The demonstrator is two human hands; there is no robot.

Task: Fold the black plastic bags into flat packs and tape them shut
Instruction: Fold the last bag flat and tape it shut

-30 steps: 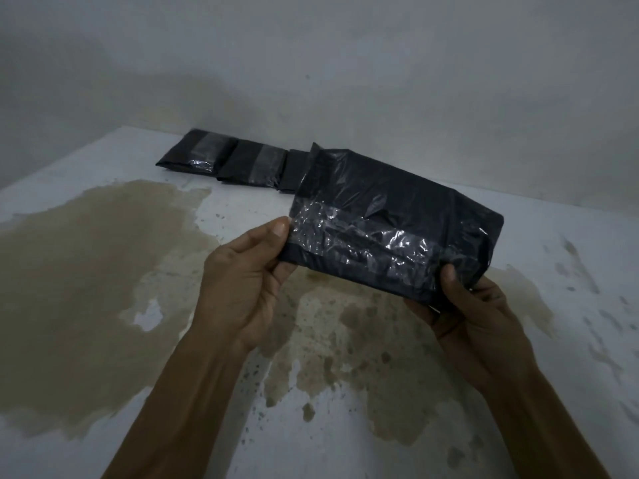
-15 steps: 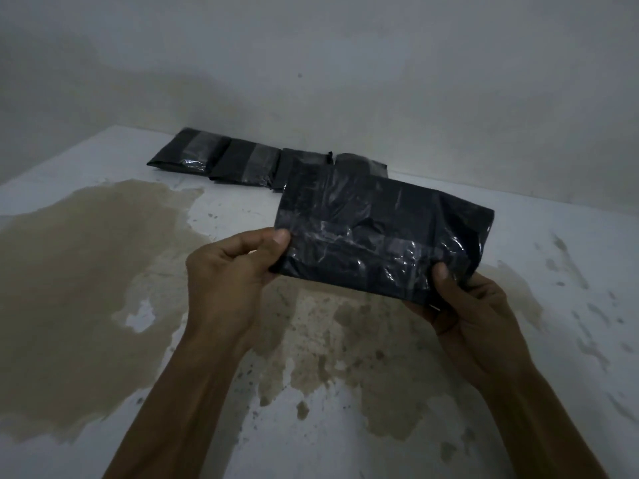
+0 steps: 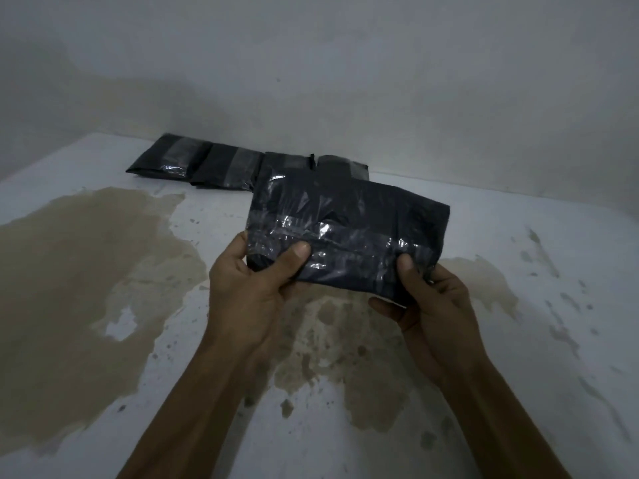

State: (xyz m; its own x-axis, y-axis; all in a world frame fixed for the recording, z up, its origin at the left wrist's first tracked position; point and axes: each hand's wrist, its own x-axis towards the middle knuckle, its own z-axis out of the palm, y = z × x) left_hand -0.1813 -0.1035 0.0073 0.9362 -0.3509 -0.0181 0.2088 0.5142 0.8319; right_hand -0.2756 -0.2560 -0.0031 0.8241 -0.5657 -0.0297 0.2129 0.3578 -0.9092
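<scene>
I hold a folded black plastic bag pack (image 3: 349, 223) above the table, its face banded with shiny clear tape. My left hand (image 3: 256, 292) grips its lower left corner, thumb on top of the tape. My right hand (image 3: 428, 299) grips its lower right corner, thumb pressed on the tape end. Behind it, a row of taped black packs (image 3: 193, 164) lies flat against the wall; the held pack hides part of the row.
The white table (image 3: 553, 271) carries large brown stains at the left and centre and dark scuffs at the right. A plain grey wall (image 3: 345, 81) closes off the far edge, right behind the row of packs.
The held pack has tipped flatter and come nearer to me. My left hand has slid further round its lower left corner. The row behind shows more.
</scene>
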